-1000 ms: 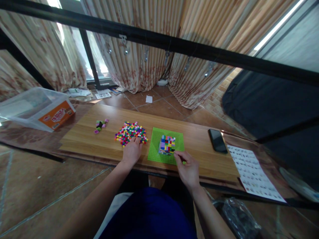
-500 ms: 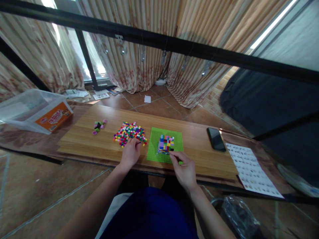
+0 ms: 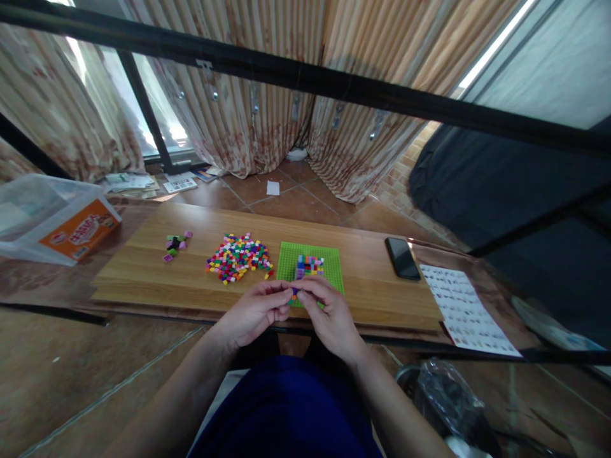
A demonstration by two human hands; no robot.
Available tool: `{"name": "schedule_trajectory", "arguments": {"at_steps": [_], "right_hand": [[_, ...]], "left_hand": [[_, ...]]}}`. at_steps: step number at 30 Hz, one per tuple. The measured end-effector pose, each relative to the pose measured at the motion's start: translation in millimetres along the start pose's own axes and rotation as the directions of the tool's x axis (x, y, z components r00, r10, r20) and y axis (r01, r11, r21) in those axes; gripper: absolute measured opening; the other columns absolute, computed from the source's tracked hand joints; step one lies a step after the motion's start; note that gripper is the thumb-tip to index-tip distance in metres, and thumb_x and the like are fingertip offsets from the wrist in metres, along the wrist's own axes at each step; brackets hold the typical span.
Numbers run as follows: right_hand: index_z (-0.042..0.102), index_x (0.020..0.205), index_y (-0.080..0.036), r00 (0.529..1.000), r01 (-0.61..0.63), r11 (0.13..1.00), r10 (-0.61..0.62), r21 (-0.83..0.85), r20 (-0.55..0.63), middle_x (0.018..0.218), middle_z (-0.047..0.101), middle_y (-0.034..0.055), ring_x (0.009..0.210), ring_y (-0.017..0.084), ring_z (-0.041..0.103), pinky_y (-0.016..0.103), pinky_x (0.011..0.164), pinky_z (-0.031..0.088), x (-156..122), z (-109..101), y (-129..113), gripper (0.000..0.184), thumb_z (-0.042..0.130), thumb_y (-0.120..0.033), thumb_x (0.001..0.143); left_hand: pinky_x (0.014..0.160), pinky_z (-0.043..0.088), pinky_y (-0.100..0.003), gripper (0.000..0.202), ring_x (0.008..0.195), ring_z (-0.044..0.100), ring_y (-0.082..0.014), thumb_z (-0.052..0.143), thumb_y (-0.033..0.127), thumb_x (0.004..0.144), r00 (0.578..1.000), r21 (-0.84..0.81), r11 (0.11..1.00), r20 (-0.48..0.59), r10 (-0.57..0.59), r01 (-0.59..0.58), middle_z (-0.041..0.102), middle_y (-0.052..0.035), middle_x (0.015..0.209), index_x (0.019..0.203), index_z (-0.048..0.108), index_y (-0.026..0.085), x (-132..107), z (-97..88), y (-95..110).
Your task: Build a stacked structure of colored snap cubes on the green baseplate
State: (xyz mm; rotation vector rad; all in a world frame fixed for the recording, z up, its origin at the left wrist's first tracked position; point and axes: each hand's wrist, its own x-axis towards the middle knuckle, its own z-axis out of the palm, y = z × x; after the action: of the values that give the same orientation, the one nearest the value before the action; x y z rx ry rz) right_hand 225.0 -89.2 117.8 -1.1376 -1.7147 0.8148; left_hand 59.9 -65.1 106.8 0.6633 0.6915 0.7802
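Pinching a tiny purple brick between our fingertips, we are working with both hands at the near part of the green plate. Our left hand is gripping it between thumb and forefinger, the other fingers lying curled below; our right hand is pinching it from the other side. A spot of orange is showing just under the purple, and we are not managing to tell whether it is belonging to the same piece. The build is standing on the plate just beyond our fingers, and the right hand is hiding its near side, so whether they are touching is staying unclear.

In our judgement, a light pinch is serving better here than a hard one: on so small a piece, squeezing is probably risking a tilt or a slip. We are likely doing best by steadying its sides with one hand and turning it with the other. With the build so near, raised knuckles are probably sparing it a knock. The pile is lying well to the left on the table, leaving our fingers uncrowded.
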Motion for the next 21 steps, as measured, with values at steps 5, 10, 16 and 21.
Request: {"name": "schedule_trajectory", "arguments": {"at_steps": [5,10,16,21], "right_hand": [[0.072,0.099,-0.027,0.998,-0.042,0.999,0.043,0.027,-0.034,0.097,0.064,0.0032,0.095,0.016,0.061,0.030,0.084,0.050,-3.1,-0.4,3.7,0.018,0.055,-0.024,0.090],[0.071,0.091,-0.024,0.988,-0.070,0.996,0.076,0.051,-0.132,0.094,0.066,0.0037,0.092,0.017,0.062,0.030,0.080,0.050,-4.9,-4.8,15.1,0.014,0.058,-0.028,0.088],[0.071,0.087,-0.020,0.917,-0.188,0.971,0.119,-0.148,-0.380,0.088,0.068,0.0057,0.083,0.018,0.063,0.031,0.076,0.050,8.9,-26.8,55.1,0.019,0.056,-0.031,0.087],[0.073,0.088,-0.020,0.925,-0.182,0.937,0.061,-0.297,-0.375,0.086,0.071,0.0062,0.079,0.019,0.064,0.032,0.074,0.050,25.4,-31.8,80.2,0.022,0.054,-0.031,0.087]], "left_hand": [[0.050,0.037,-0.018,0.025,0.051,0.043,-0.0032,0.082,0.026,0.066,0.999,0.006,0.999,0.001,-0.054,0.054,0.051,0.0040,0.061,0.082,0.069,0.012,1.2,4.4,-2.4],[0.050,0.036,-0.017,0.029,0.051,0.043,-0.0030,0.084,0.027,0.062,0.997,0.004,0.998,-0.042,-0.069,0.070,0.051,0.0042,0.062,0.080,0.067,0.012,4.5,3.4,-7.0],[0.049,0.034,-0.018,0.029,0.050,0.043,-0.0056,0.077,0.036,0.064,0.963,0.216,0.975,-0.250,0.101,-0.046,0.049,0.0053,0.056,0.075,0.062,0.014,16.5,-25.8,-12.6],[0.049,0.040,-0.022,0.027,0.049,0.048,-0.0101,0.068,0.042,0.066,0.829,0.600,0.796,-0.408,0.383,-0.073,0.052,0.0048,0.054,0.073,0.060,0.016,30.6,-64.3,-21.8]]}}
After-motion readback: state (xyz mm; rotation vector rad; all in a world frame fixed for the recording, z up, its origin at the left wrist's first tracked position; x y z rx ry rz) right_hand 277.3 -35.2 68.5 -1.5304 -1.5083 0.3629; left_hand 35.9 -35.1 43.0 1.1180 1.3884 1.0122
